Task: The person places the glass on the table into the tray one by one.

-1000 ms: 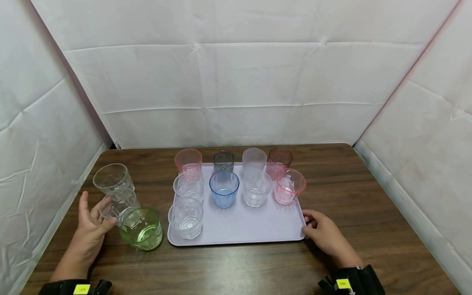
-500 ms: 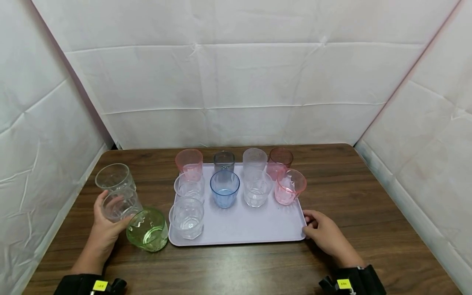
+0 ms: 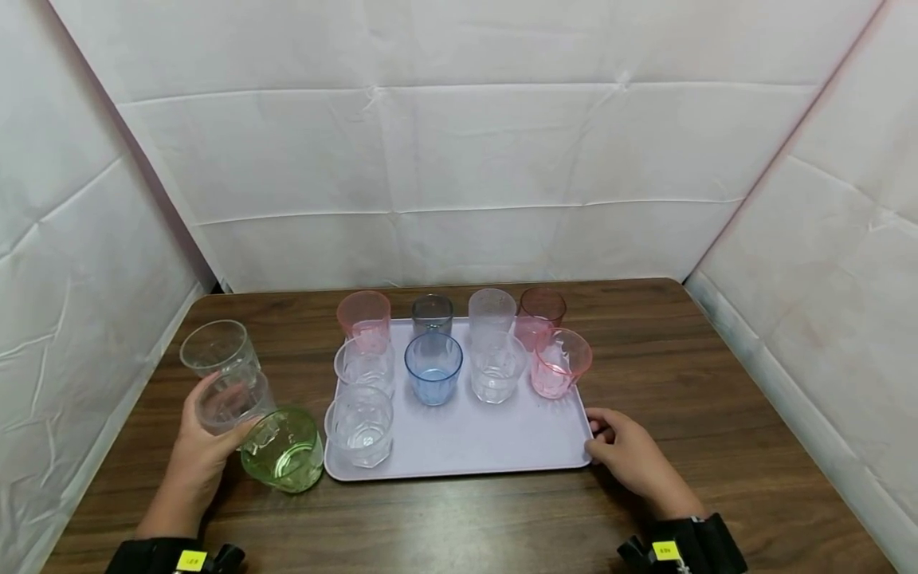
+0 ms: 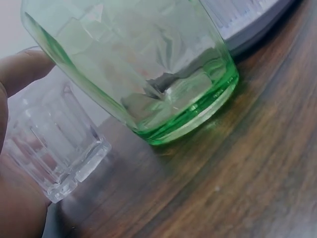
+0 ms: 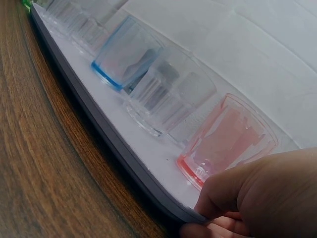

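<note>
My left hand grips a clear glass left of the tray, with the fingers behind it and the thumb along its near side. The thumb reaches the side of a green glass, which stands right at the tray's left edge. In the left wrist view, this green glass overlaps part of the gripped clear glass. Behind them is another clear glass. My right hand pinches the right edge of the pale lilac tray near its front corner; some fingertips are hidden beneath the rim.
The tray bears several glasses, among them a blue glass, a pink glass, a grey glass and a clear glass at front left. Brown wooden table; white sheets hang behind and at both sides.
The left hand has moved forward and right, its spread fingers now wrapped around the clear glass. The green glass has slid slightly right, up to the tray. The right hand has stayed put.
</note>
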The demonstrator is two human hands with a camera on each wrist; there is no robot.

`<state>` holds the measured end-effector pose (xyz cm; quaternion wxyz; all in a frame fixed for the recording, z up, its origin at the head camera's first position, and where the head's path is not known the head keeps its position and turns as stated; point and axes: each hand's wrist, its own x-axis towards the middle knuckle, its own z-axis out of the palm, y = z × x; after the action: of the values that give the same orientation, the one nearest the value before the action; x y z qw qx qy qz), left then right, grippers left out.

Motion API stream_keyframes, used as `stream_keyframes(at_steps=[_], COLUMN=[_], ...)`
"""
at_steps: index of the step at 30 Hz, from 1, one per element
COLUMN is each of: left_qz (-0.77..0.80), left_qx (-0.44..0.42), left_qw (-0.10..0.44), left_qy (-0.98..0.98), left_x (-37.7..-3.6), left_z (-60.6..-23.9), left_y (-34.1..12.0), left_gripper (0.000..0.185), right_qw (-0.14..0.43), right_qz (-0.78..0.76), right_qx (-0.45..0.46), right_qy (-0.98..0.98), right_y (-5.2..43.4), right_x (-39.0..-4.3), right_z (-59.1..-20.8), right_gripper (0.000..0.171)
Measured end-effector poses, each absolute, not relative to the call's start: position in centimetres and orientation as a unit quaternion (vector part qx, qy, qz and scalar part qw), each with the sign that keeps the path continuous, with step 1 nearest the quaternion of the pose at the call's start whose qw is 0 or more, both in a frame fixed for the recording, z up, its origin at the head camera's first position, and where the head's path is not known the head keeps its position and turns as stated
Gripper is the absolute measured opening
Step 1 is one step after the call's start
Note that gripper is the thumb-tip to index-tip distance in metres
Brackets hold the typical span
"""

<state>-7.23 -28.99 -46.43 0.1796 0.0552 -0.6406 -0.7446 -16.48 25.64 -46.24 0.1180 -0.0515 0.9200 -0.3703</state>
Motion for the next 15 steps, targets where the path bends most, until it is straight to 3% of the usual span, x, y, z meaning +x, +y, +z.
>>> stream_keyframes(at_steps=[15], left_qz=[-0.77], left_qx=[0.02], left_qw=[0.189], left_qy=[-0.609], left_x=[-5.5], left_z=[-42.4], left_y=[-30.6], left_gripper=[0.077], right_qw=[0.111], right_qz=[-0.368], right_qx=[-0.05], right_qy=[0.922], right_y=[25.7], right_x=[-16.5], right_z=[-46.4], right_gripper=[0.051])
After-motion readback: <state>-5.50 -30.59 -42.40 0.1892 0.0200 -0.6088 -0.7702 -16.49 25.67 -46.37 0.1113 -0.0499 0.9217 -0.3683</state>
